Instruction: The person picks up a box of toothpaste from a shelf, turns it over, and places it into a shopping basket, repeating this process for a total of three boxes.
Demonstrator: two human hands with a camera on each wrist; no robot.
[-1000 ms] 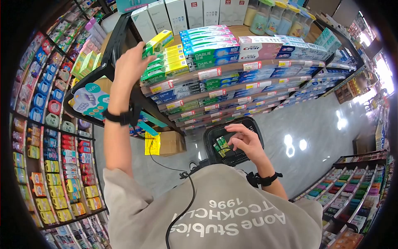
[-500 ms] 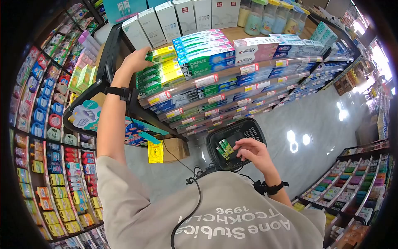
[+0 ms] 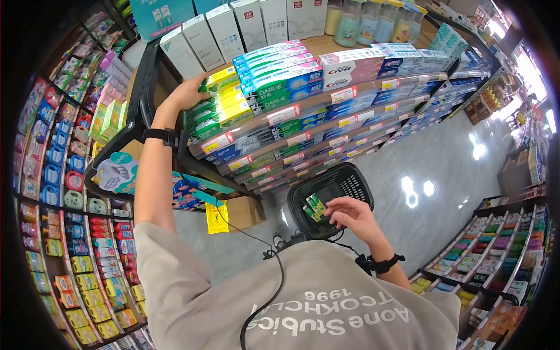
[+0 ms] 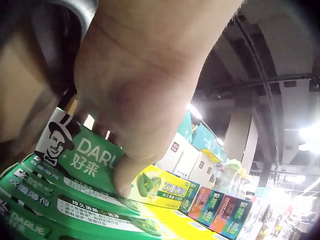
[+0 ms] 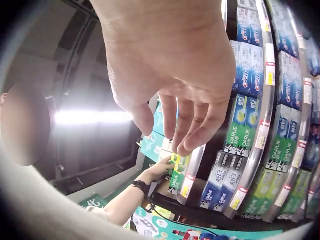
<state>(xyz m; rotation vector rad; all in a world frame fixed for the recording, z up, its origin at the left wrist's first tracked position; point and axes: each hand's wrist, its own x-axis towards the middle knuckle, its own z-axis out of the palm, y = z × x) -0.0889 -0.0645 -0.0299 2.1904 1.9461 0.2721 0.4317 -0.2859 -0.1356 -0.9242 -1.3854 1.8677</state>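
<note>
My left hand (image 3: 188, 94) grips a green and yellow Darlie toothpaste box (image 4: 92, 152) at the back of the top shelf. Its thumb lies on the printed front, and the other fingers go behind the box, mostly hidden. Just in front, matching green and yellow toothpaste boxes (image 3: 221, 116) lie stacked in a row. Over the black shopping basket (image 3: 366, 195) hangs my right hand (image 3: 353, 216), fingers loosely bent, nothing in it. Inside the basket lie small green toothpaste boxes (image 3: 315, 205).
Blue and green Darlie boxes (image 3: 286, 87) and pink-white Crest boxes (image 3: 350, 67) continue along the shelf. White upright cartons (image 3: 221, 32) stand behind. A dark shelf frame (image 3: 143, 93) rises beside my left arm. On the floor sits a cardboard box (image 3: 245, 213).
My left hand has lowered the toothpaste box from a tilted position above the stack onto the back of the row. My right hand stays over the basket.
</note>
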